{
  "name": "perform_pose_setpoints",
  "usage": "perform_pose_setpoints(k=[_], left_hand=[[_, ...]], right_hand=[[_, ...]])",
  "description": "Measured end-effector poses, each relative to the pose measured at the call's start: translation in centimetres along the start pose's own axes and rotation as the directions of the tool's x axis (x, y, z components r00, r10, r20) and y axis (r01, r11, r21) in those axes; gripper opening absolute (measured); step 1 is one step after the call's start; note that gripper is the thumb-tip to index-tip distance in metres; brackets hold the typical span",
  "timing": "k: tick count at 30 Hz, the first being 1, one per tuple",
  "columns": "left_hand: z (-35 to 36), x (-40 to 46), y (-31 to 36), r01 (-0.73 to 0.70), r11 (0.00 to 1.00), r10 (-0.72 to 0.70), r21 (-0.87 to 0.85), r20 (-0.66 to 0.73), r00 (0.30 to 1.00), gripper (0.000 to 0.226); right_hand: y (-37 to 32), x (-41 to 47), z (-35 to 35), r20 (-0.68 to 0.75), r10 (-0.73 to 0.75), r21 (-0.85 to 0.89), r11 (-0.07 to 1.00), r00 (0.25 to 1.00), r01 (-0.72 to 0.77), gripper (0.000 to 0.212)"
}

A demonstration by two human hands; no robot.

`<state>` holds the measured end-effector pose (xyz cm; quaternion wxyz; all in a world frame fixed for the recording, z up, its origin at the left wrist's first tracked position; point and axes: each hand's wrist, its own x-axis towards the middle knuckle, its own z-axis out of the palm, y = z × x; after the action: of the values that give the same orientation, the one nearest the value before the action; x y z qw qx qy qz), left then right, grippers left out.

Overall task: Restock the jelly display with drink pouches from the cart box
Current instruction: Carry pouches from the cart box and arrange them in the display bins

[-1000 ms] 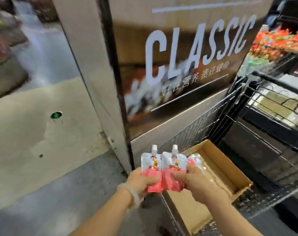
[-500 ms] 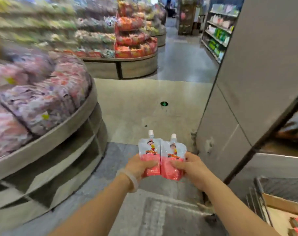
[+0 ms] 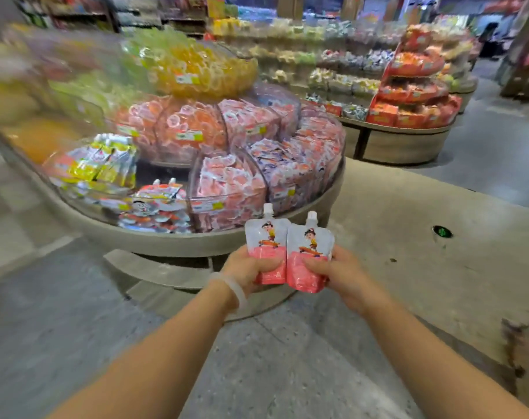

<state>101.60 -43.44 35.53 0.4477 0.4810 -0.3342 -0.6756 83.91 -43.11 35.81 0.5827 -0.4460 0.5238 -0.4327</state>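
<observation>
Two upright drink pouches (image 3: 287, 252) — one gripped in each of the hands (image 3: 290, 272) — just before the round jelly display (image 3: 196, 241).

Second round stand (image 3: 408, 140) of red packets behind, at right; green floor marker (image 3: 442, 231) on pale floor strip (image 3: 408, 237)

Two pink-and-white spouted drink pouches (image 3: 288, 252) are held side by side, touching, the left hand (image 3: 246, 269) on one and the right hand (image 3: 337, 272) on the other, before the front edge of the round tiered jelly display (image 3: 196, 243). Similar spouted pouches (image 3: 154, 204) are laid in its lowest tier, behind and left.
</observation>
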Motion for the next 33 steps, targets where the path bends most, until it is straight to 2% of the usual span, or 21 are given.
perform_pose_setpoints(k=[5,10,16,20,26,31,33], left_hand=[[-9.0,-0.1,3.6,-0.09,0.993,0.078,-0.076,-0.154,0.985,0.036],[-17.5,0.8,7.0,-0.21,0.969,0.164,-0.129,-0.295,0.941,0.039],[-26.9,0.8,12.9,-0.335,0.933,0.239,-0.132,-0.468,0.851,0.036],[-32.7,0.6,15.3,-0.412,0.902,0.269,-0.129,-0.579,0.77,0.056],[-41.5,0.1,17.0,-0.431,0.893,0.248,-0.129,-0.659,0.71,0.049],[-51.4,1.6,19.5,-0.405,0.905,0.214,-0.132,-0.682,0.699,0.041],[-55.3,2.3,21.2,-0.396,0.909,0.206,-0.134,-0.682,0.702,0.044]], right_hand=[[-1.4,5.6,9.6,0.135,0.038,-0.073,0.997,0.99,-0.028,0.029],[-2.8,11.7,19.2,0.336,0.026,-0.115,0.993,0.941,0.013,0.032],[-5.5,18.3,31.5,0.551,-0.018,-0.098,0.991,0.834,0.086,0.034],[-6.4,21.2,39.0,0.666,-0.031,-0.083,0.99,0.746,0.116,0.032],[-5.0,24.5,49.4,0.748,0.041,-0.136,0.986,0.663,0.092,0.031],[-4.3,28.2,59.0,0.752,0.048,-0.138,0.987,0.658,0.086,0.026],[-4.5,29.5,62.7,0.747,0.043,-0.128,0.988,0.663,0.081,0.025]])
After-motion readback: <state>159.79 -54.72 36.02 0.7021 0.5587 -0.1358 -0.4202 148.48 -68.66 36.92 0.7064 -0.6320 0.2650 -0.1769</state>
